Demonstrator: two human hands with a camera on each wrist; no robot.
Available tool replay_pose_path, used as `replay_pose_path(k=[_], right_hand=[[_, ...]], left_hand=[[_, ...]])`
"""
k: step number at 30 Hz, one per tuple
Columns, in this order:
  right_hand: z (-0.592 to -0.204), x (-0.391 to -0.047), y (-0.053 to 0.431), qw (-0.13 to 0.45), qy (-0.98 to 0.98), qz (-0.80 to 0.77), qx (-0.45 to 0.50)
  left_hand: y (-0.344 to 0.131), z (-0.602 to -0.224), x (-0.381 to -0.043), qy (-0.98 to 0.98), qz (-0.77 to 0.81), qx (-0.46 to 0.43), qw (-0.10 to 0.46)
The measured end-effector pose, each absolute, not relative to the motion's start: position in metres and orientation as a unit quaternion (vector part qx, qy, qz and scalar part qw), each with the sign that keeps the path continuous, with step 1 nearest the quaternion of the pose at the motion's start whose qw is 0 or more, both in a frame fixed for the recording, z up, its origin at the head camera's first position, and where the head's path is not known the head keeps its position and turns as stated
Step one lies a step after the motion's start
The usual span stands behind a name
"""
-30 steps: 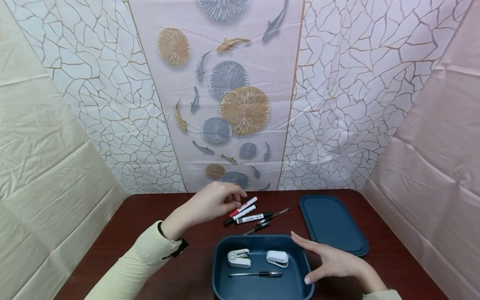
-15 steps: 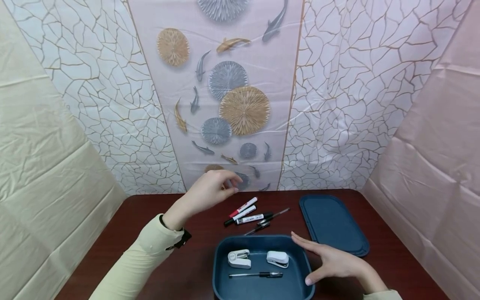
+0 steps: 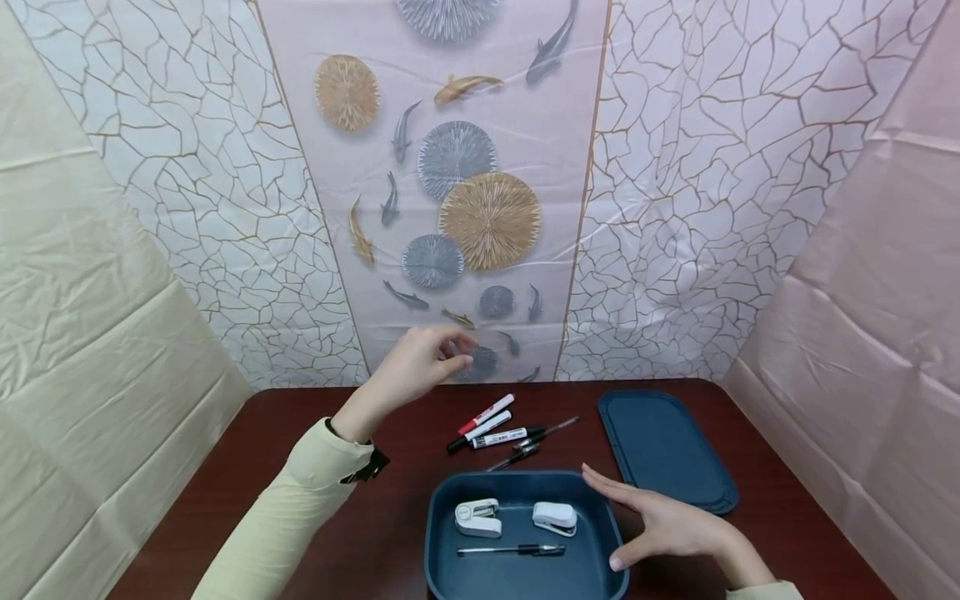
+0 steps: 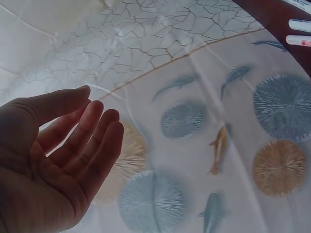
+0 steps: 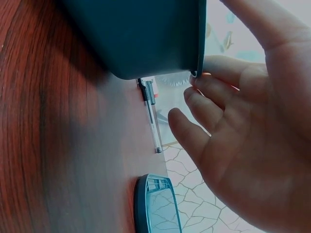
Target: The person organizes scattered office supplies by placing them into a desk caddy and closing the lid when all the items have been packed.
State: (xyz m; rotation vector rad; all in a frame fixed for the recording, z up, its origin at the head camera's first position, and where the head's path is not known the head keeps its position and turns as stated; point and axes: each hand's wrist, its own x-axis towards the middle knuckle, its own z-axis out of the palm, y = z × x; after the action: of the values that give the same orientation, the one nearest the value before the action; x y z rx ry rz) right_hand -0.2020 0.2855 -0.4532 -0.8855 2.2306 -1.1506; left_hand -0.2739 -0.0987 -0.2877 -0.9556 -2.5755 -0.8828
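Observation:
My left hand [image 3: 422,360] is raised over the far table edge, in front of the patterned cloth. Its fingers are loosely bent with nothing between them, as the left wrist view shows with the palm [image 4: 53,189]. Beside the blue box [image 3: 442,575], my right hand [image 3: 675,523] touches the right side, thumb on the rim and index finger at the far corner. In the right wrist view its fairly straight fingers [image 5: 194,131] lie along the box's rim. Inside the box are a white stapler-like item [image 3: 477,518], a small white stapler [image 3: 555,517] and a black-gripped pen [image 3: 512,550].
Behind the box lie markers: a red-capped one [image 3: 487,413], a white one with a black cap [image 3: 480,429] and another black-capped one [image 3: 502,437]. Two pens lie close by, one [image 3: 558,426] pointing right. A blue lid [image 3: 667,446] lies at the right. Cloth walls surround the table.
My left hand has risen away from the markers, up and slightly left, with nothing in it. My right hand, the box and its contents have stayed put.

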Motion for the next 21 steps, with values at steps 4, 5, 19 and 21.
replay_pose_path(k=[4, 5, 19, 21], right_hand=[[-0.453, -0.202, 0.285, 0.237, 0.815, -0.417, -0.325], [-0.453, -0.202, 0.285, 0.237, 0.815, -0.417, -0.326], [-0.453, -0.203, 0.285, 0.246, 0.808, -0.427, -0.324], [-0.454, -0.203, 0.285, 0.245, 0.808, -0.427, -0.325]], left_hand=[[-0.101, -0.292, -0.283, -0.891, -0.304, -0.316, 0.122], [-0.102, -0.293, -0.285, -0.892, -0.304, -0.311, 0.121], [-0.102, -0.303, -0.322, -0.896, -0.330, -0.278, 0.102], [-0.101, -0.305, -0.326, -0.898, -0.331, -0.274, 0.098]])
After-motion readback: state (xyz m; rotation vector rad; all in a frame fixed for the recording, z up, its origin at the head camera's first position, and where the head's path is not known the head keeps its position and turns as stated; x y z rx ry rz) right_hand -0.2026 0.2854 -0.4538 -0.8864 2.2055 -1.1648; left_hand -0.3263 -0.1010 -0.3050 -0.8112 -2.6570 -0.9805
